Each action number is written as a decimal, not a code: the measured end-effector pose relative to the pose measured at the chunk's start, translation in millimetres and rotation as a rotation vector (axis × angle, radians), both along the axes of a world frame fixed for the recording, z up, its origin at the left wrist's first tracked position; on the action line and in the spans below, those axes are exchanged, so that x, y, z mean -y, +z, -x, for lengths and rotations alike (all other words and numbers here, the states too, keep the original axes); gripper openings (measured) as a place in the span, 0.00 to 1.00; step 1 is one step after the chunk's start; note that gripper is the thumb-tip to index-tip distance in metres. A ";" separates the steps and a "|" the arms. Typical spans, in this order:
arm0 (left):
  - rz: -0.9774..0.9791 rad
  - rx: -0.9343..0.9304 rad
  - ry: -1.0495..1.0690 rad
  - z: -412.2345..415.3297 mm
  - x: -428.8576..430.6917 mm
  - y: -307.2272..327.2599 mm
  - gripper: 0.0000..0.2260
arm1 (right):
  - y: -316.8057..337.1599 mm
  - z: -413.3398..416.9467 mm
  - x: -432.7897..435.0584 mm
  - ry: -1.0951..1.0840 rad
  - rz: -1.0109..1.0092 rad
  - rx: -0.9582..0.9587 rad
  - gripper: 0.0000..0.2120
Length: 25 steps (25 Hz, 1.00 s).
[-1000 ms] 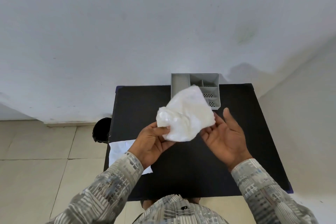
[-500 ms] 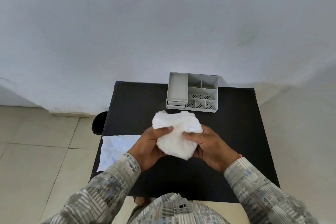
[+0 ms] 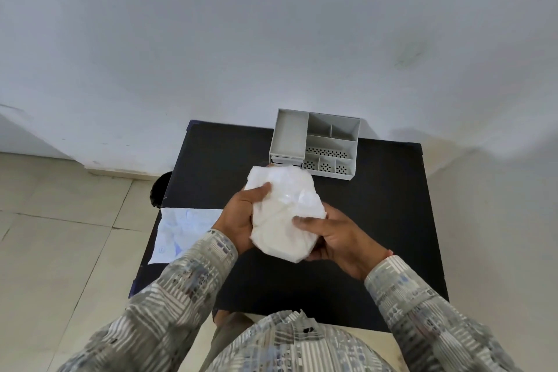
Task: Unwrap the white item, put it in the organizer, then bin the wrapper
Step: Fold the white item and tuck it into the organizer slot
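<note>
While both my hands close around it, the white bundle (image 3: 283,211) is held in the air above the middle of the black table (image 3: 389,220), clear of its surface. My left hand (image 3: 241,217) grips the bundle's left side, thumb pressed across the front near the top and the remaining fingers curled behind, out of sight. My right hand (image 3: 335,235) cups the lower right side, thumb laid over the front edge and fingers wrapped underneath. Neither hand is open; both are shut on the same crumpled mass. Whether the bundle is wrapper alone or wrapper with the item still inside cannot be told: its surface is creased, partly glossy, and shows no separate object.

At the far edge of the table, against the wall (image 3: 271,39), stands the grey organizer (image 3: 315,145), apart from the bundle, though the bundle's top edge overlaps its front in this view. It has one long compartment on the left, smaller divided ones on the right, and perforated floors in the front cells; all visible compartments hold nothing.

A flat white sheet (image 3: 184,229) lies on the table's left edge, overhanging it toward the tiled floor (image 3: 60,235). Beyond that corner, a dark round bin (image 3: 160,190) sits on the floor, partly hidden by the table.

Patterned sleeves (image 3: 181,296) cover both forearms.
</note>
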<state>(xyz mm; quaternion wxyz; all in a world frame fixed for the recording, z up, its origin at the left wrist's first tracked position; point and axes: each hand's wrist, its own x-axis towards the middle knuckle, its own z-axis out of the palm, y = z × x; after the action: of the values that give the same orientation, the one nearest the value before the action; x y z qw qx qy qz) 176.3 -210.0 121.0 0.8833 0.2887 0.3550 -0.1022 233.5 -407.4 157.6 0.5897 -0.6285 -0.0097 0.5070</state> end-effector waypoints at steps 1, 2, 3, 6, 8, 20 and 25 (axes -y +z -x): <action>0.015 0.011 0.016 -3.0 4.0 1.6 0.18 | -2.2 -1.8 1.3 -0.052 -0.005 0.035 0.21; 0.022 0.026 0.033 -5.4 7.1 4.0 0.20 | -3.8 -3.9 1.5 -0.117 -0.008 0.082 0.22; 0.032 0.051 0.052 -7.4 10.4 5.9 0.22 | -4.9 -7.0 0.7 -0.181 -0.001 0.142 0.23; -0.025 0.119 0.011 -11.5 31.5 5.9 0.21 | -13.8 -15.2 4.2 -0.205 0.129 0.484 0.26; -0.263 0.130 -0.083 -12.6 50.2 -3.5 0.21 | -16.2 -21.1 7.9 0.033 0.367 0.810 0.36; -0.531 0.131 -0.019 -24.5 83.1 3.5 0.23 | -13.8 -18.8 21.8 -0.379 -0.390 -0.214 0.21; -0.499 0.049 -0.002 -23.5 75.6 12.4 0.13 | -15.8 -19.2 18.5 -0.395 -0.081 0.086 0.24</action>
<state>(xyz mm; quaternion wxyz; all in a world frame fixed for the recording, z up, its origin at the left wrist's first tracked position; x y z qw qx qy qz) 199.8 -285.5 133.4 0.7930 0.5006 0.3472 -0.0054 252.7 -425.9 141.9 0.7014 -0.6151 0.0684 0.3535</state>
